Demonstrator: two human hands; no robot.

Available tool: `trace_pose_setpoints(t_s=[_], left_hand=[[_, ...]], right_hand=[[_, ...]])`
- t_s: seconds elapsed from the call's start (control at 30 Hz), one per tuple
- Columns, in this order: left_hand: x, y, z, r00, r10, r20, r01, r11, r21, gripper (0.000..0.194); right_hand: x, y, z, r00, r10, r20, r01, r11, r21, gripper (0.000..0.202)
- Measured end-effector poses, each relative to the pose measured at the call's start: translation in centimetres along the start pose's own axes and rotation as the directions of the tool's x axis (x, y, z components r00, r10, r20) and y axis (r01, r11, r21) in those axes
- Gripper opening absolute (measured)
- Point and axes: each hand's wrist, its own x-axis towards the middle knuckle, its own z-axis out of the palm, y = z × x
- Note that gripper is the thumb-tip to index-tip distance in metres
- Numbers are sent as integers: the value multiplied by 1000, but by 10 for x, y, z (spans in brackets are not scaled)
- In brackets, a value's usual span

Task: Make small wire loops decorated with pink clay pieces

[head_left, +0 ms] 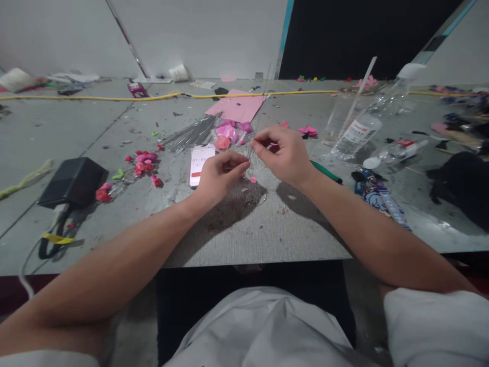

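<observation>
Above the table, my left hand [223, 173] is closed, thumb and fingertips pinched together; what lies between them is too small to make out. Close by on the right, my right hand [280, 153] pinches a thin wire [263, 94] that sticks up and away from the fingertips. A white-screened phone [198, 155] lies just behind my left hand, partly covered by it. Beyond the hands are small plastic bags of pink pieces [227, 132] and a bundle of thin grey wires [196, 132]. A green-handled tool [326, 172] is partly hidden by my right wrist.
Red and pink flower-like pieces [144, 163] lie left of the phone, near a black power adapter [74, 181]. On the right are a water bottle [357, 135], a smaller bottle lying down [397, 153] and keychains [378, 196]. A yellow cord [153, 97] crosses the back.
</observation>
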Motion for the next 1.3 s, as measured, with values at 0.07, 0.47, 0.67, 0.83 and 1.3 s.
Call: trace_pose_setpoints(t_s=[0.07,0.47,0.67,0.83,1.3], left_hand=[[-1,0,1,1000,7,-26,-6,1000,27,15],[-1,-4,0,998,6,-68,2,994,106,15],[-1,-2,1,999,1,-45,3,996,91,14],[-2,-5,3,998,-35,-44,36,999,16,17],[0,-12,-5,998,-54,14,50,981,189,22]], right_hand=[[0,-1,0,1000,-1,-7,1,1000,-23,20],[-12,11,16,995,94,16,-95,977,190,14],[-12,15,21,960,269,77,-280,908,312,25],[-10,9,11,968,226,113,-248,934,256,21],[-11,9,7,980,172,101,-186,971,149,16]])
